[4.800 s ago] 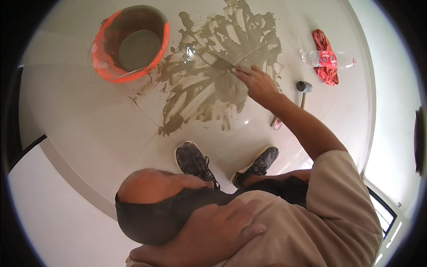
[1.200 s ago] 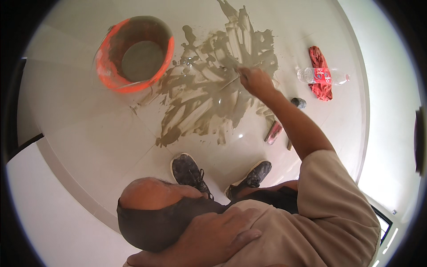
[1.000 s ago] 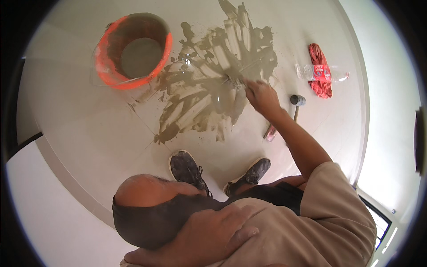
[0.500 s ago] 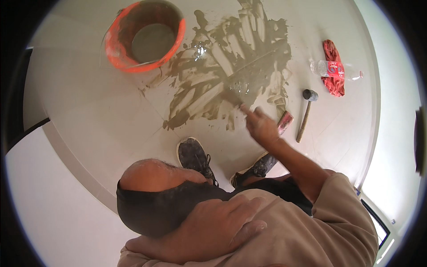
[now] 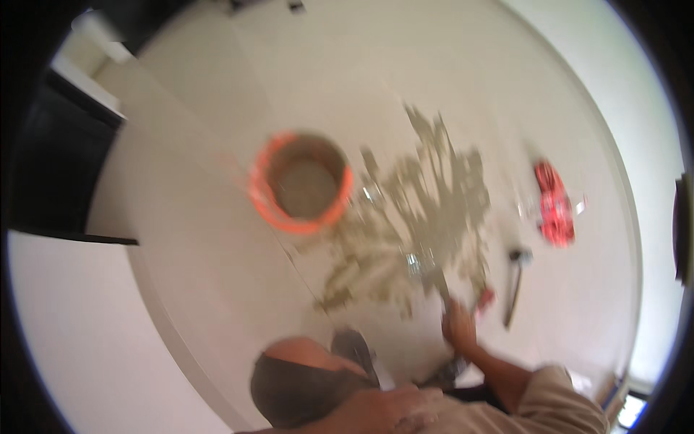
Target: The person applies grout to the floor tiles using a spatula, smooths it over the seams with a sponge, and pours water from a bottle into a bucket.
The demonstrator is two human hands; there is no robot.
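Observation:
The picture is motion-blurred. My right hand (image 5: 459, 329) is shut on the handle of a trowel (image 5: 435, 281), whose blade touches the near edge of a grey mortar patch (image 5: 426, 210) spread over the pale floor tiles. My left hand (image 5: 383, 405) lies flat on my bent knee (image 5: 296, 376) at the lower edge and holds nothing. An orange bucket (image 5: 289, 220) with grey mortar inside stands just left of the patch.
A hammer (image 5: 515, 278) and a small red-handled tool (image 5: 484, 298) lie on the floor right of my right hand. A red-labelled plastic bottle (image 5: 553, 206) lies farther right. My shoe (image 5: 354, 347) is below the patch. A dark opening (image 5: 50, 166) is at the left.
The view has tilted up, so bucket and patch sit lower in the picture. My right hand has drawn the trowel from the patch's far side back to its near edge.

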